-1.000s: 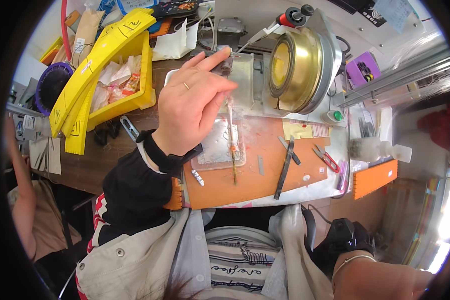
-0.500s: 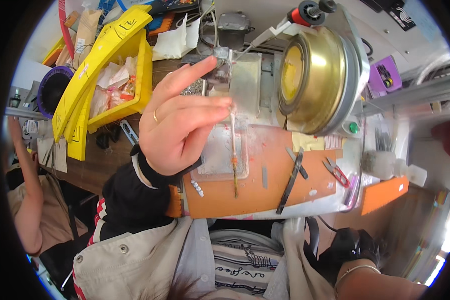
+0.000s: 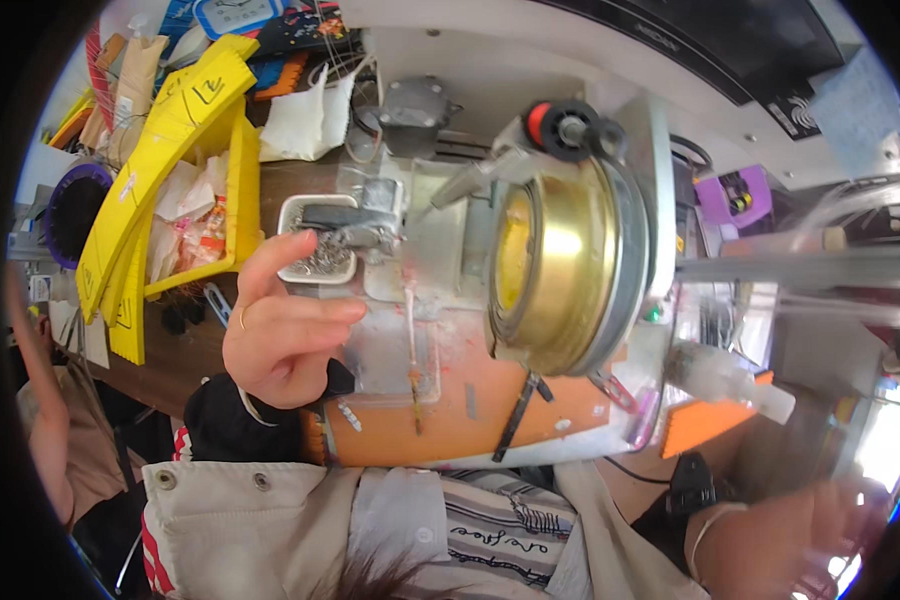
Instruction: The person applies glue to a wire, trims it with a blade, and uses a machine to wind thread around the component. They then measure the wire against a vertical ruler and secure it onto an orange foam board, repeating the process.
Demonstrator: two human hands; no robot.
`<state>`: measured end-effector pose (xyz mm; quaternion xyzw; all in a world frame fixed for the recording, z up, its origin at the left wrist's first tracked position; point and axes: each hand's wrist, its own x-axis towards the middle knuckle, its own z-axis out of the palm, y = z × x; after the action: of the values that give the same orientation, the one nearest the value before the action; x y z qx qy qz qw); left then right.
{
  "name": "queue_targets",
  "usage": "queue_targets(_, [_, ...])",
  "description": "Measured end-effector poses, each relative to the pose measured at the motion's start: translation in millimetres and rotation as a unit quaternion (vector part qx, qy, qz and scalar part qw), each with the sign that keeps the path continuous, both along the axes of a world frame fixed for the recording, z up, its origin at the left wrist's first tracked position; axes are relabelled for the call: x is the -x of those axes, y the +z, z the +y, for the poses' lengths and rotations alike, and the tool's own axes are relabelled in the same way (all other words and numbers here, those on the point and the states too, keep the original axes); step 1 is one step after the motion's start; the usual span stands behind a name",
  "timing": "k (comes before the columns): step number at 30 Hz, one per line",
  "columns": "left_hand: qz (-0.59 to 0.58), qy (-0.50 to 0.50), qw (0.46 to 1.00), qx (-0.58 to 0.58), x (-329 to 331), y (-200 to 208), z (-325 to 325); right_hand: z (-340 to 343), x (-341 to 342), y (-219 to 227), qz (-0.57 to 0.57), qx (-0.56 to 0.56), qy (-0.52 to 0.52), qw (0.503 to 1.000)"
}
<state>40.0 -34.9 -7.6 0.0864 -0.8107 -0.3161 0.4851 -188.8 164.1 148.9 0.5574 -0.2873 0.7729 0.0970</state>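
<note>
My left hand [image 3: 280,335] is raised over the left side of the workbench, index finger stretched out apart from the others. I see nothing held in it. Its fingertips are beside a white dish [image 3: 288,238] of small metal pieces and a grey metal fixture [image 3: 365,218]. To the right of the hand a thin white stick with a brownish brush-like tip [image 3: 415,385] lies across a clear plastic tray [image 3: 432,375]. Far out at the lower right is my right hand [image 3: 820,545], smeared by motion, so its fingers cannot be made out.
A large brass-coloured wheel [image 3: 570,270] stands over the bench's right half. Around the orange board [image 3: 450,440] are a black slim tool [image 3: 515,425] and red-handled snips [image 3: 618,392]. A yellow bin [image 3: 240,200] stands left. Another person's arm [image 3: 45,400] shows at far left.
The view has shifted. My left hand has drawn away from the white stick toward the left. My right hand has swung outward to the right and is now blurred.
</note>
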Motion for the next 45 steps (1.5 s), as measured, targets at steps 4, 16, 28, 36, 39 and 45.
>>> queue_targets(4, [-0.037,0.004,0.998,0.051,5,12,-1,25,10,-8,-0.169,-0.118,-0.12,0.971])
queue_targets(16, [-0.034,0.034,0.995,0.082,23,19,8,50,-39,-148,0.207,-0.724,-0.224,0.619])
queue_targets(28, [-0.047,0.021,0.993,0.103,14,25,9,72,-24,-107,-0.51,-0.431,0.247,0.702])
queue_targets(36, [-0.036,-0.068,0.995,0.057,21,25,5,51,-32,-72,-0.299,-0.435,0.221,0.82])
queue_targets(39, [-0.017,-0.091,0.995,0.04,22,24,5,16,-37,-39,-0.16,-0.38,0.151,0.898])
queue_targets(45, [-0.015,-0.09,0.995,0.049,20,20,5,-38,-37,-19,0.12,-0.41,0.034,0.903])
